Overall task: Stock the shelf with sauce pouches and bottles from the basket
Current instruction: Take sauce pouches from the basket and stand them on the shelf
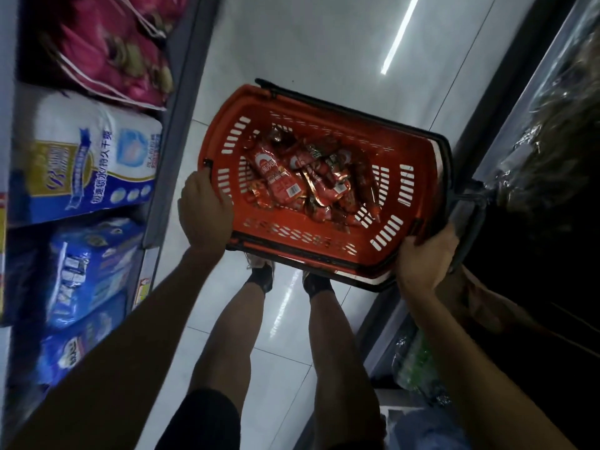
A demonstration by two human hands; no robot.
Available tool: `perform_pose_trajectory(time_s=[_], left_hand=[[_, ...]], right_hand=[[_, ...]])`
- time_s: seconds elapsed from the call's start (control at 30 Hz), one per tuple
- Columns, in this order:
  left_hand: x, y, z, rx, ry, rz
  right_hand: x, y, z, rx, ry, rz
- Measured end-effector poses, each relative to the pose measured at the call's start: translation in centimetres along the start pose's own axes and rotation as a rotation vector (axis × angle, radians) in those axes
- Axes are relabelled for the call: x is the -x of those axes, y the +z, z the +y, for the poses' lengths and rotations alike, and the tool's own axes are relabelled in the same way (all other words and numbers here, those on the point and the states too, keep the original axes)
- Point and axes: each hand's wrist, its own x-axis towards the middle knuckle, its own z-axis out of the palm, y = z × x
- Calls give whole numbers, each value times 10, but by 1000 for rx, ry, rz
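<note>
Head view, looking straight down narrow shop aisle. Red plastic basket (324, 177) held level above white tiled floor (292, 43), over person's 2 feet. Left hand (204, 212) clamped on basket's near-left rim, fingers curled over edge. Right hand (425, 258) gripping near-right corner, fingers wrapped under rim. Red sauce pouches (282, 180) heaped inside basket, 1 slim red bottle (368, 186) along right side. Shelf (175, 125) at left holds blue-and-white packs (87, 157).

White pack (87, 151) reads "持久干爽"; pouch labels illegible.
</note>
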Motion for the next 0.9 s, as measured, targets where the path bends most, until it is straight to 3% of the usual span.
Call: perform_pose_trajectory(time_s=[0.1, 0.2, 0.33, 0.47, 0.63, 0.8, 0.9], left_hand=[[22, 13, 14, -99, 145, -14], [20, 43, 26, -35, 196, -177], [-11, 96, 38, 277, -89, -398], [-51, 143, 50, 674, -560, -369], [-74, 187, 41, 709, -699, -328], [-70, 168, 54, 904, -911, -315], [-60, 143, 58, 912, -991, -423]], right_hand=[[29, 11, -2, 65, -222, 73], [42, 53, -4, 72, -350, -110], [22, 123, -24, 117, -362, -349], [-25, 178, -42, 270, -385, -397], [-54, 206, -50, 377, -381, -326], [-62, 197, -54, 255, -335, -258], [-51, 180, -66, 313, -332, -267]])
